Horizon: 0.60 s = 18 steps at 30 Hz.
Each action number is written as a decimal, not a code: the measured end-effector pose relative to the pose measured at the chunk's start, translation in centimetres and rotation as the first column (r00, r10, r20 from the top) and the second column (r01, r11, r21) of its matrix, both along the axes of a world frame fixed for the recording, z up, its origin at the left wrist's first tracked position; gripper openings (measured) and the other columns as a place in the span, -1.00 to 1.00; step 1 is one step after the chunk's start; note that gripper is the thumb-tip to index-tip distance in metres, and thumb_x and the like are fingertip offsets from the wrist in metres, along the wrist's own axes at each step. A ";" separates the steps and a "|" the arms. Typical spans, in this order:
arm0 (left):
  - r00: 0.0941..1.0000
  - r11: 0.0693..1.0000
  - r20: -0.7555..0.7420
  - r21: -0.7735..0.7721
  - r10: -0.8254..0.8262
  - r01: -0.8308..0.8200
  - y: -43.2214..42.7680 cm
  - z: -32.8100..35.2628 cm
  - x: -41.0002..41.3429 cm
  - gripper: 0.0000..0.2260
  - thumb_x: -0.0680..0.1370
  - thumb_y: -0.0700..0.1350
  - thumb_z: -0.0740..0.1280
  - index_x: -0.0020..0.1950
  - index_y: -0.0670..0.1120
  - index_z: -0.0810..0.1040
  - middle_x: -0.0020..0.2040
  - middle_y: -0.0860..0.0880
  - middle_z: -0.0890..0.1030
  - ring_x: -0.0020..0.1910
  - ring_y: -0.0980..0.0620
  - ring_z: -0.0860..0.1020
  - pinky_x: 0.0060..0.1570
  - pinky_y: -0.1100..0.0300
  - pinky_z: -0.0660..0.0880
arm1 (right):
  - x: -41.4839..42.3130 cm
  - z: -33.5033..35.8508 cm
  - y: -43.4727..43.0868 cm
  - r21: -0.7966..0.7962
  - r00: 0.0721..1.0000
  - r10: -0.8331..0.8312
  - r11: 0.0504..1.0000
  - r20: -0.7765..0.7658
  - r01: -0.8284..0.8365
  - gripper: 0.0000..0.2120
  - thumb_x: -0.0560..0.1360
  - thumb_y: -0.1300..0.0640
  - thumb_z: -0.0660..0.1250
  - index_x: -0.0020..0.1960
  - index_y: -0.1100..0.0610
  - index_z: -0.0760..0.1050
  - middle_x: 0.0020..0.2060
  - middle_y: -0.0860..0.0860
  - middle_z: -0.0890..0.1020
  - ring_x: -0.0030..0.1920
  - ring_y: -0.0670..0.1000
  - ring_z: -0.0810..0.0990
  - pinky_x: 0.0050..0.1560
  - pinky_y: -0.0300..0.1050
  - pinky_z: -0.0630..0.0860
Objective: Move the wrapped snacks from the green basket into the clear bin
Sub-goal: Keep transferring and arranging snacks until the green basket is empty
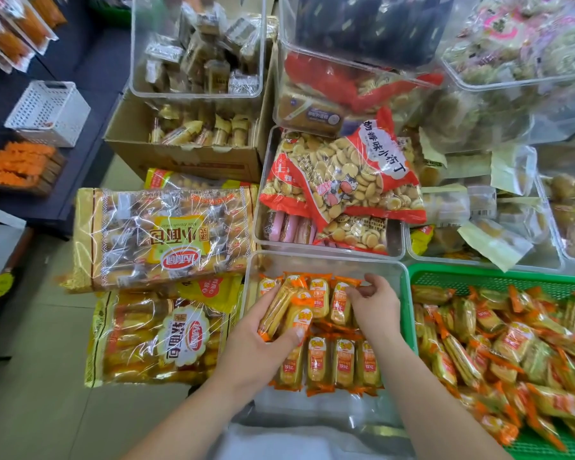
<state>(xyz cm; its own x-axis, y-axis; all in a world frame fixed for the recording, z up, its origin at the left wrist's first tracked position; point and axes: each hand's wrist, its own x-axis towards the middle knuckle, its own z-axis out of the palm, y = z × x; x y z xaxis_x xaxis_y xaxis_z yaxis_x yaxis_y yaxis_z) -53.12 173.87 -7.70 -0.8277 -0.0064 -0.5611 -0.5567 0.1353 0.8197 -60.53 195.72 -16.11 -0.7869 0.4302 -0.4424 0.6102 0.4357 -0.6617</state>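
Two hands are inside the clear bin [326, 257], which lies at 6 o'clock in the view. The left hand [256, 340] grips a couple of wrapped snacks [278, 310], its thumb pressed on top of one and its fingers curled beneath. They are held tilted over the bin's far-left part.

Just to 3 o'clock of them, the right hand [374, 303] has its fingers curled, with the tips pinching the orange top edge of the end packet [341, 302] — the rightmost of the far row [319, 293]. A near row [332, 363] of the same packets lies flat, side by side, at 6 o'clock from the far one.

Touching the bin at 3 o'clock is the green basket [478, 271], which holds a loose heap [498, 346] of matching packets. At 9 o'clock from the bin lie two big bread bags [160, 237]. At 12 o'clock a red biscuit bag [342, 180] rests on another clear tub.
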 end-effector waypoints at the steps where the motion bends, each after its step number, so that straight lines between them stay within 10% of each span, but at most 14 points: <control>1: 1.000 1.000 0.005 0.008 0.006 -0.006 0.1 0.1 0.0 -0.35 0.51 -0.01 0.56 0.52 0.29 0.38 0.27 0.22 0.64 0.23 0.17 0.64 0.15 0.03 0.67 | 0.4 0.8 -0.1 -0.003 1.000 -0.016 1.000 -0.024 0.016 -0.57 0.60 0.08 0.42 0.44 0.07 0.46 0.00 -0.07 0.63 -0.12 -0.15 0.56 -0.08 -0.06 0.58; 9: 0.996 0.998 -0.064 -0.035 -0.063 0.061 2.0 0.0 -0.4 -0.25 0.41 0.06 0.65 0.53 0.29 0.40 0.42 0.23 0.56 0.36 0.27 0.54 0.33 0.14 0.56 | 6.3 9.4 -2.8 -0.609 0.998 0.056 0.793 0.032 -0.025 -0.92 0.54 0.08 0.50 0.01 -0.04 0.64 -0.09 0.00 0.78 -0.03 0.01 0.77 0.00 0.07 0.73; 18: 0.984 0.986 -0.066 -0.042 -0.164 0.162 3.9 0.4 0.0 -0.48 0.61 -0.19 0.45 0.42 0.32 0.45 0.22 0.29 0.66 0.16 0.36 0.61 0.15 0.29 0.61 | 8.5 8.5 0.5 -0.485 0.991 -0.130 0.865 0.037 0.131 -0.70 0.48 0.04 0.56 0.15 0.14 0.63 -0.08 0.13 0.75 -0.04 0.19 0.75 -0.05 0.26 0.71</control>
